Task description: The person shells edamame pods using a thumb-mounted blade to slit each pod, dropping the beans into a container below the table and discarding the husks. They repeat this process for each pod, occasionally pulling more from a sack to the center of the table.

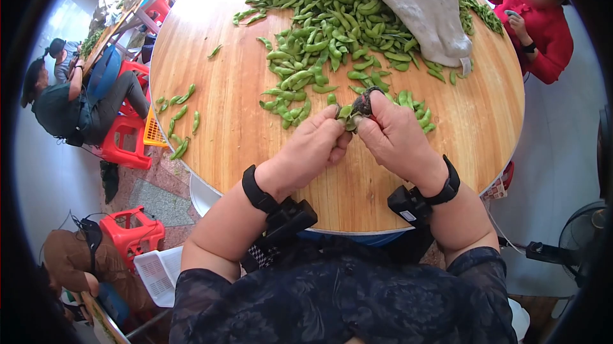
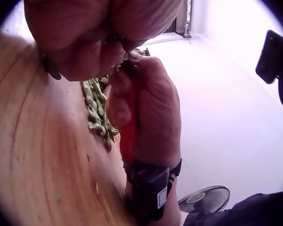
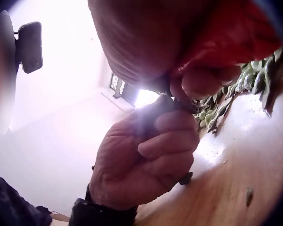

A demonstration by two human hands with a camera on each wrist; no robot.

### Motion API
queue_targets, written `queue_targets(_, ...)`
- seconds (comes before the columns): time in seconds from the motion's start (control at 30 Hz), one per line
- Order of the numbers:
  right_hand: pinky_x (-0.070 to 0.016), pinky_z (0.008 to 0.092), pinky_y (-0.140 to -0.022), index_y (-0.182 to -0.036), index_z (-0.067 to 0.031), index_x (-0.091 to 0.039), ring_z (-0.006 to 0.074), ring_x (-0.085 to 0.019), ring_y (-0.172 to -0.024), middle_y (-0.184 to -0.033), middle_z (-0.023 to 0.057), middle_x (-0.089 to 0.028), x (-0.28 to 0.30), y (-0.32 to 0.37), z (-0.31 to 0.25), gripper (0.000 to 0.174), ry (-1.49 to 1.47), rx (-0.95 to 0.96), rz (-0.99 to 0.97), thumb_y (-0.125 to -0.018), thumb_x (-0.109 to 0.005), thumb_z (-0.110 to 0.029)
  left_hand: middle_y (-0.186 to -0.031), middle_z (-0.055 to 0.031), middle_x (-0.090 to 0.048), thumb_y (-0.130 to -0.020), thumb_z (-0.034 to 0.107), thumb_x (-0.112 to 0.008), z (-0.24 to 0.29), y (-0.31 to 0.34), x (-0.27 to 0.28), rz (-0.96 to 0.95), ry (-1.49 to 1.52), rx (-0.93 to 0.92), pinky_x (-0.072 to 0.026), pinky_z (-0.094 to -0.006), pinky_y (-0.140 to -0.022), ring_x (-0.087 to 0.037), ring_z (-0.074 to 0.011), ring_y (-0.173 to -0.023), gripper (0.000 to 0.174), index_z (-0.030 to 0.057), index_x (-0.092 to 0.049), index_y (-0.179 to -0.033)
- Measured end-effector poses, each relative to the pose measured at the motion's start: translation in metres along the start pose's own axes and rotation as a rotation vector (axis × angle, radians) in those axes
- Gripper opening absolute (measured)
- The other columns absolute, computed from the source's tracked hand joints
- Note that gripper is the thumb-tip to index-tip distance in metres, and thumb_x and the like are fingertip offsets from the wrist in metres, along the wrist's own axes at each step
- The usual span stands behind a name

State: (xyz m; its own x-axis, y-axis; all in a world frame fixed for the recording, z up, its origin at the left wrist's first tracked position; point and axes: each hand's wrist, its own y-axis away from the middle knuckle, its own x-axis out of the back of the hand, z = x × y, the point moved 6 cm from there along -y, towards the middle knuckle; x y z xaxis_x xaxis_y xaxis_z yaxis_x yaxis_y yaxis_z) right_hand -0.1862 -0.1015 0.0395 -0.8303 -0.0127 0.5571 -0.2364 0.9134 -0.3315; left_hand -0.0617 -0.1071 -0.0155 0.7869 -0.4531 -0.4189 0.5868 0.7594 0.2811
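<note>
Over the near part of the round table (image 1: 364, 197), both hands meet at one green soybean pod (image 1: 345, 114). My left hand (image 1: 313, 143) pinches it between thumb and fingertips. From the other side my right hand (image 1: 402, 140) grips it too, with thumb and index finger; something dark covers that index fingertip. In the left wrist view, something red (image 2: 129, 134) shows along the right palm; what it is I cannot tell. Just beyond the hands spreads a large heap of soybean pods (image 1: 319, 44). The wrist views show the hands close together, fingers largely hiding the pod.
A grey-white cloth (image 1: 408, 2) drapes over the heap's right side. Loose pods (image 1: 180, 114) lie near the table's left edge. A person in red (image 1: 546, 37) sits across at right. Red stools (image 1: 131, 143), a white basket (image 1: 159, 274) and a fan (image 1: 584, 235) surround the table.
</note>
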Motion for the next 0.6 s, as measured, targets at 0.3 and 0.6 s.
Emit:
queue_targets(0.3, -0.0441, 0.0403, -0.051, -0.083, -0.0017, -0.049, 0.0335, -0.055, -0.053, -0.058, 0.0148, -0.053, -0.003, 0.002, -0.002, 0.007, -0.047, -0.185, -0.259, -0.083, -0.053, -0.007, -0.074, -0.0011, -0.047, -0.090, 0.009, -0.038, 0.023, -0.002, 0.042, 0.172, 0.450, -0.195, -0.0304, -0.0227, -0.048, -0.038, -0.0090, -0.054, 0.014, 0.0072, -0.049, -0.100)
queue_targets(0.6, -0.0493, 0.0403, -0.059, -0.100, -0.0054, -0.053, 0.0339, -0.060, -0.071, -0.084, 0.0169, -0.057, -0.032, -0.008, -0.001, 0.026, 0.596, 0.147, -0.173, -0.075, -0.059, -0.004, -0.075, -0.0008, -0.049, -0.094, 0.013, -0.045, 0.023, 0.001, 0.034, 0.203, 0.423, -0.200, -0.0317, -0.0224, -0.050, -0.041, -0.0096, -0.056, 0.008, 0.0089, -0.051, -0.096)
